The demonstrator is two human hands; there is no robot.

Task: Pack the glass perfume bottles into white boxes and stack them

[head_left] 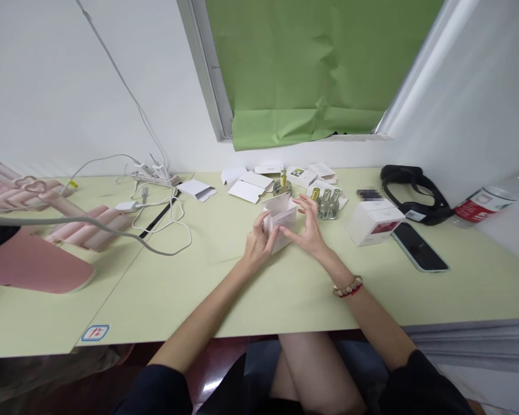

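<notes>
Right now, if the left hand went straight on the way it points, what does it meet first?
The left hand would meet the white box at its own fingertips first. Beyond that, the right hand looks next in line, though depth is unclear.

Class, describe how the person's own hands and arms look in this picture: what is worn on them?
The left hand and right hand are both ungloved. Dark sleeves reach to about the elbows, leaving the forearms uncovered. Around the right wrist sits a bracelet of round, pale brown beads, with a red band beside it. The left wrist shows no bracelet.
</notes>
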